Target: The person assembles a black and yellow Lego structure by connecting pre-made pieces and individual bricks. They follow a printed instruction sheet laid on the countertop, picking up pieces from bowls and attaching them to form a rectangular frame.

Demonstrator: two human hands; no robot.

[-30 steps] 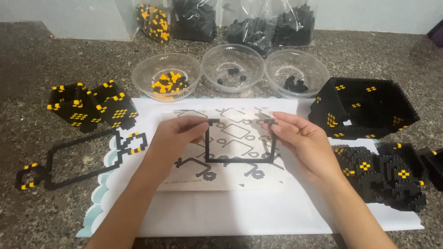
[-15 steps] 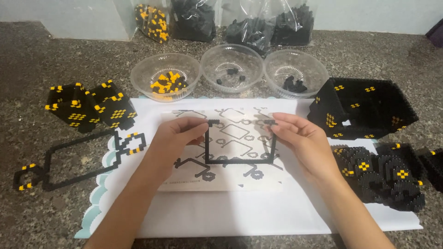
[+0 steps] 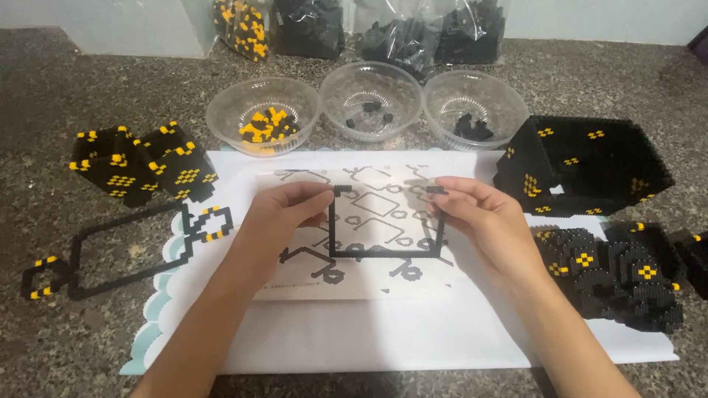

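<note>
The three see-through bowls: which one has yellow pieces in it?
The leftmost clear bowl, beside the black-and-yellow blocks. It holds yellow and black pieces; the middle bowl and the right bowl hold only a few black ones.

Home craft spot: granite counter (image 3: 88,324), brick bowls (image 3: 262,114).

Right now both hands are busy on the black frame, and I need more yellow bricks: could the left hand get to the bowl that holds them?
Probably yes. The bowl of yellow bricks sits just beyond the left hand, open-topped, with only bare paper between. The hand would first have to let go of the black frame.
</note>
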